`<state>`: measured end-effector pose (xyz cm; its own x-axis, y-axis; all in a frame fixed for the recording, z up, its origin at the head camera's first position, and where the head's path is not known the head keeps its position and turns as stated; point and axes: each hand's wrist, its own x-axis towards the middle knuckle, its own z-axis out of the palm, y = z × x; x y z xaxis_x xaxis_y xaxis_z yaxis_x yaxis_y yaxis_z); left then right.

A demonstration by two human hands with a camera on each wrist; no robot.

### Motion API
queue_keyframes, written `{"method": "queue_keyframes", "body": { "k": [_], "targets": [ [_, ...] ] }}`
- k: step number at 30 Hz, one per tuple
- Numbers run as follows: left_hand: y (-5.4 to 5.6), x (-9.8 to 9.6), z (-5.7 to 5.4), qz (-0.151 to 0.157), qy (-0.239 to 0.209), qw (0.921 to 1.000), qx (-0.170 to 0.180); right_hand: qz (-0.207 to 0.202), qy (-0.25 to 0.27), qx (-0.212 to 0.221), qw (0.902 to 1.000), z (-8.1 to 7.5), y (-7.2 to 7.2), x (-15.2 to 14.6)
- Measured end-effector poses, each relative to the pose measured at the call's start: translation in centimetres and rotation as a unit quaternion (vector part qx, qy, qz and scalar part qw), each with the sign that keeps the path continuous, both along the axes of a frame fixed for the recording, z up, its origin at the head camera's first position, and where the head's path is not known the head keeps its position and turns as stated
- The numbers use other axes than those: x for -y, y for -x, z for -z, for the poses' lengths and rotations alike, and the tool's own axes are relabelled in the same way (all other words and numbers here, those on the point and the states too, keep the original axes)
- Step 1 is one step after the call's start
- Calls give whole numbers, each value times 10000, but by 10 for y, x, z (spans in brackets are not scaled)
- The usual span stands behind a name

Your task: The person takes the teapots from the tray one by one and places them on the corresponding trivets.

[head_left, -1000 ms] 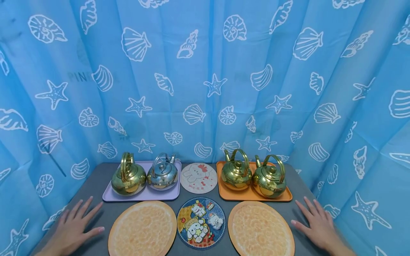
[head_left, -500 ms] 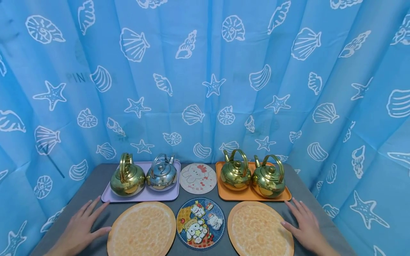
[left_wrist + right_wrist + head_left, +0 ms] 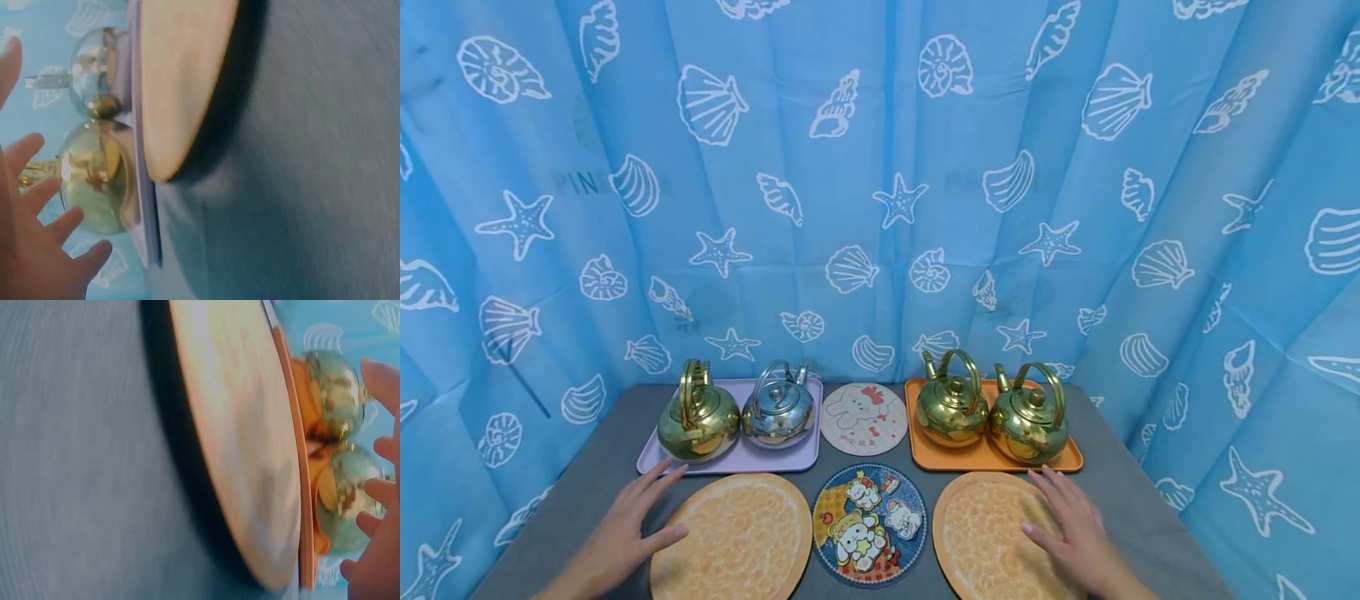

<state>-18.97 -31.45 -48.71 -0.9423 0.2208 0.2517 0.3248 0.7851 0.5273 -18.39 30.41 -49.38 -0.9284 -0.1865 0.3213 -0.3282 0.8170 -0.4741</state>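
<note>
My left hand (image 3: 613, 533) has its fingers spread and holds nothing. It hovers at the left edge of a round, bread-patterned mat (image 3: 741, 533), its thumb over the rim. Just beyond its fingertips, a gold kettle (image 3: 711, 425) and a silver kettle (image 3: 781, 410) stand on a lilac tray (image 3: 760, 463). Over the right part of a second bread-patterned mat (image 3: 985, 533) is my right hand (image 3: 1071, 525), fingers extended and holding nothing. Two gold kettles, one on the left (image 3: 951, 412) and one on the right (image 3: 1030, 427), stand upright on an orange tray (image 3: 928, 457).
Between the two bread-patterned mats lies a round blue mat (image 3: 871, 525) with cartoon animals. Behind it is a pale round mat (image 3: 865, 417) with a rabbit drawing. A blue seashell curtain (image 3: 880, 233) hangs behind and beside the grey table (image 3: 1120, 467).
Both hands have moved inward from the table's sides, the left hand rightward and the right hand leftward over its mat. The kettles and trays stay in place.
</note>
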Motion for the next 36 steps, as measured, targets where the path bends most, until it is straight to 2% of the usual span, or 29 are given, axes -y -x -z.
{"method": "queue_keyframes", "body": {
  "k": [3,6,10,14,18,21,23,26,30,36],
  "targets": [
    [0,-7,-5,-113,-330,9988,331,-125,193,43,9997,-2,0,12],
    [0,-14,-10,-372,-657,9948,684,-258,374,131,9989,-4,0,22],
    [0,-23,-13,-692,-1258,9865,782,-299,855,472,9948,-4,2,34],
    [2,-30,-13,-898,-1638,9814,451,-42,1336,806,9877,-1,7,46],
    [3,-33,-9,-1079,-1778,9776,-317,192,1634,991,9814,3,14,57],
    [3,-36,-7,-1143,-2109,9666,-900,253,1863,1177,9751,6,17,65],
    [3,-38,-8,-1153,-2371,9576,-1159,289,2025,1326,9698,8,18,69],
    [2,-41,-13,-1344,-2531,9491,-1308,352,2159,1432,9652,11,18,75],
    [4,-42,-18,-1635,-2485,9459,-1294,315,2254,1280,9653,11,19,81],
    [11,-38,-22,-1656,-2558,9406,-1497,84,2479,831,9652,11,22,92]
  ]
}}
